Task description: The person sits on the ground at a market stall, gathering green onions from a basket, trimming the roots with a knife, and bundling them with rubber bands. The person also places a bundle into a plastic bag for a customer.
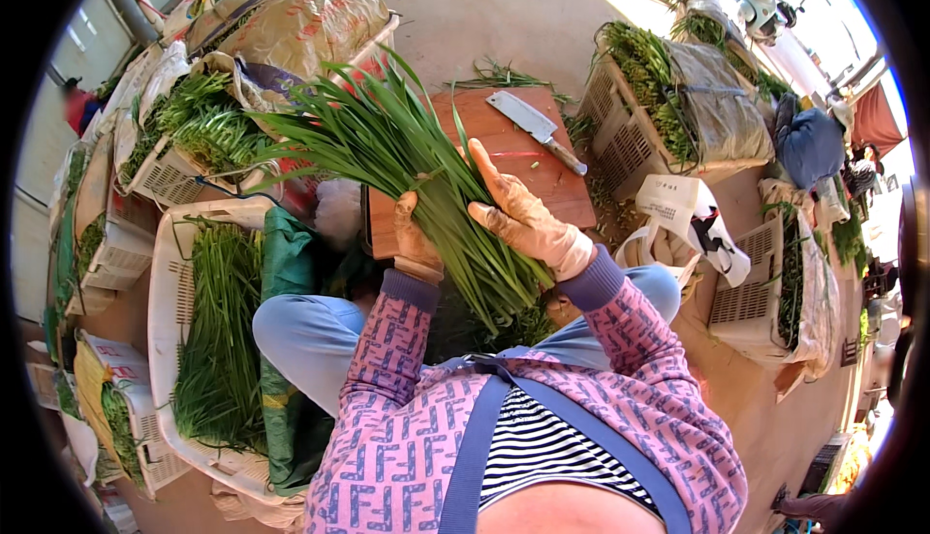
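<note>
A large bunch of garlic chives [426, 175] is held over my lap, its leafy ends fanned to the upper left and its cut ends toward the lower right. My left hand [418, 239], in a pale stained glove, grips the bunch from the left side, thumb up and fingers hidden behind the leaves. Gloved too, my right hand [531, 219] lies against the bunch's right side with fingers stretched out. Beyond the hands is a reddish-brown wooden board [567, 185]. On it rests a cleaver [528, 119], handle toward the right.
On my left stands a white crate [167, 340] holding loose chives [221, 330] beside a green sheet [289, 360]. More crates of greens surround me, including one at the upper right [620, 108]. A white bag [678, 209] sits by my right knee. Leaf scraps [504, 77] lie beyond the board.
</note>
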A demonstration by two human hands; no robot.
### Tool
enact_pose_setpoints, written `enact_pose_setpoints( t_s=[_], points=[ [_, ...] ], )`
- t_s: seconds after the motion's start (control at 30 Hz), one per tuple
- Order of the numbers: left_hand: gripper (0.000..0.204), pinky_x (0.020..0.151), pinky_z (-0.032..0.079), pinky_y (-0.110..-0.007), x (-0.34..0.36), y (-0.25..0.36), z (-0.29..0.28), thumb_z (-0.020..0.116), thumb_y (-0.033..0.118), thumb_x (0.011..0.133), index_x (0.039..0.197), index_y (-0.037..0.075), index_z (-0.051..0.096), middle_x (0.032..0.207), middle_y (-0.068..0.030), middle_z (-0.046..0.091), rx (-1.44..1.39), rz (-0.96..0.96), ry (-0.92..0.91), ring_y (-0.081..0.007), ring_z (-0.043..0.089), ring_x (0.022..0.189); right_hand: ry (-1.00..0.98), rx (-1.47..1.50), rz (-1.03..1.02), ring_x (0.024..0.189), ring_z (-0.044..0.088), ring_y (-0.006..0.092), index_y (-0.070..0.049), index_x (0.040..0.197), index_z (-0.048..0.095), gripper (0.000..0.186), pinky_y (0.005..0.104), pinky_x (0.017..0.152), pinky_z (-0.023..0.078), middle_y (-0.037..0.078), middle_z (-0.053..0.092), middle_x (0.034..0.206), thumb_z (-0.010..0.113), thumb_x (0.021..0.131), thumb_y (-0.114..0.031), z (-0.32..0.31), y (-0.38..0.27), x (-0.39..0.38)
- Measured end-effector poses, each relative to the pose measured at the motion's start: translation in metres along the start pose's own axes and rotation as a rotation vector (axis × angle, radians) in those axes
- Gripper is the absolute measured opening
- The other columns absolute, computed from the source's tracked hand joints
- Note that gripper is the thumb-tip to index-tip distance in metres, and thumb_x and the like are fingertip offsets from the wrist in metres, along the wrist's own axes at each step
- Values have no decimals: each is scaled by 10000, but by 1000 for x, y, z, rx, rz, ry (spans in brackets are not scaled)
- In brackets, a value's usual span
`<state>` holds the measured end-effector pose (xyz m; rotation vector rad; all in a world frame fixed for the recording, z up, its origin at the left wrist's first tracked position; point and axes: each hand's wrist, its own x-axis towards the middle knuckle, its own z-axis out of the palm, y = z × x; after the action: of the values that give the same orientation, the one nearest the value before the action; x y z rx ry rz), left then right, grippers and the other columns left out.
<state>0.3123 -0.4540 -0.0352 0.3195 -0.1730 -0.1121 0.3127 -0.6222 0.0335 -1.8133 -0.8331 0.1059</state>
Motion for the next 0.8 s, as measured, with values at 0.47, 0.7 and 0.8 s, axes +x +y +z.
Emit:
enact_pose_setpoints(
  t_s=[0.47,0.7,0.8],
  points=[
    [687,961,504,-423,-6,2,-39,715,322,735,1316,34,485,1268,-131,576,-131,-194,-45,-283,592,1115,93,-673,117,1421,185,363,-136,1505,270,666,455,1122,184,195,155,1558,457,940,-436,28,21,0],
    [751,843,565,-447,-4,1,-53,751,394,722,1315,24,477,1194,-154,612,-178,-180,-57,-302,656,970,64,-901,-190,1359,319,302,-204,1267,607,474,436,1086,296,87,365,1476,665,797,-174,10,-46,42],
    [715,849,564,-428,-6,0,-62,741,397,724,1278,15,500,1139,-155,632,-217,-196,-21,-293,663,939,-123,-1221,-158,1363,317,283,-206,1102,697,337,468,1086,290,61,401,1453,671,770,-155,30,-55,59]
  ],
)
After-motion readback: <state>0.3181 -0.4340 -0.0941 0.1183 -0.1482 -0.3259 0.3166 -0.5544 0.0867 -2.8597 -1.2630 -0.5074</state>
